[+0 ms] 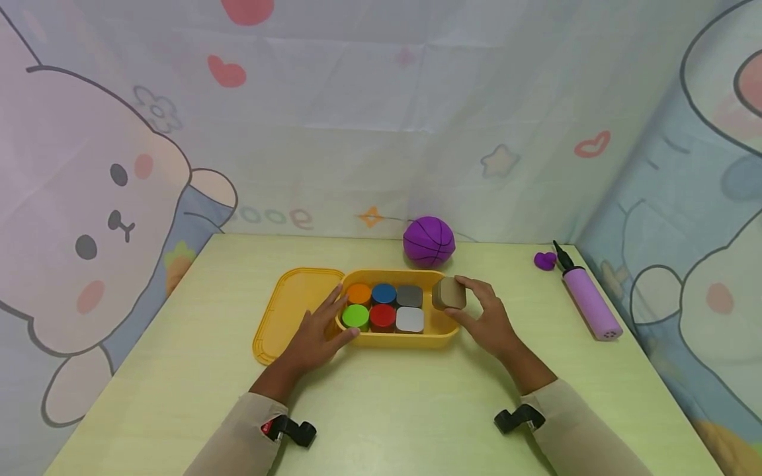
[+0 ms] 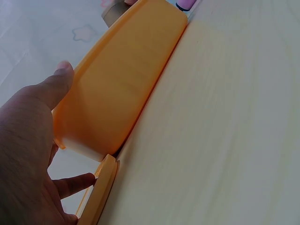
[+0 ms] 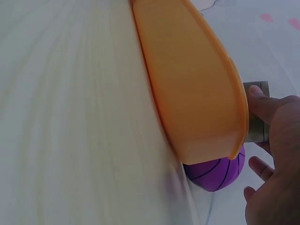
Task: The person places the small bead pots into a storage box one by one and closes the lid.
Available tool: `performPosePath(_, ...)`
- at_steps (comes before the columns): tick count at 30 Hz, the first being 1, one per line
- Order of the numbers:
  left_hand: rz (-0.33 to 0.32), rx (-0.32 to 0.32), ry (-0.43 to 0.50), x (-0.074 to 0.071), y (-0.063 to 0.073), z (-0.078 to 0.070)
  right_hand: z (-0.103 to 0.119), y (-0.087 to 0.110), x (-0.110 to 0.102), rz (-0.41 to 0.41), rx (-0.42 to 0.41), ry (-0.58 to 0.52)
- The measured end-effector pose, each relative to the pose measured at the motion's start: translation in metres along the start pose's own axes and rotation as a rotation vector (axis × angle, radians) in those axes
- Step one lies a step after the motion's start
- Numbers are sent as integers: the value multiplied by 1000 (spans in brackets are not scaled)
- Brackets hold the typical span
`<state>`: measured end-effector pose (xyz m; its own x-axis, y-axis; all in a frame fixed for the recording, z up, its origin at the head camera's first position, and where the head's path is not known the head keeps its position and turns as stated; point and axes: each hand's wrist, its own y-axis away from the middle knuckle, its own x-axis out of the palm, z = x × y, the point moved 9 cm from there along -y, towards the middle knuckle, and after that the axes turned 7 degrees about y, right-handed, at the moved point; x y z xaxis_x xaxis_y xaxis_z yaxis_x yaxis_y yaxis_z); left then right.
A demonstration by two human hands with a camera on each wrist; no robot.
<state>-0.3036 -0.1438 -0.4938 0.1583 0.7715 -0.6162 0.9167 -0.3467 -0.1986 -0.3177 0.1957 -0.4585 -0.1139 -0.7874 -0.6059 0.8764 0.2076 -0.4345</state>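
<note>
In the head view, a yellow box (image 1: 393, 340) stands on the table, holding two rows of small pieces. Round ones are orange (image 1: 359, 293), blue (image 1: 383, 293), green (image 1: 355, 317) and red (image 1: 382, 317); square ones are grey (image 1: 409, 295) and white (image 1: 410, 318). My right hand (image 1: 489, 318) pinches a tan square block (image 1: 448, 293) between thumb and fingers, above the box's right end. Spread around the box's left end, my left hand (image 1: 315, 336) touches its rim with fairly straight fingers. The left wrist view shows the thumb by the rim and a finger touching the lid (image 2: 99, 192).
The yellow lid (image 1: 280, 317) lies left of the box, partly under my left hand. Behind the box sits a purple ball (image 1: 428, 242). At the right are a purple hand pump (image 1: 589, 301) and a small purple piece (image 1: 544, 261). A printed cloth wall (image 1: 369, 132) borders the table.
</note>
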Motion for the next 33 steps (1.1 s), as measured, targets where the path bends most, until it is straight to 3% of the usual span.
performPosePath(8,0,6,6,-1,-1,-1,0,-2,10,92,26,50)
performPosePath(15,3,-2,9,-2,1,0,-3,-4,20,156,56,-31)
performPosePath(33,9,-1,9,0,0,0,-31,-7,37,274,334,-123)
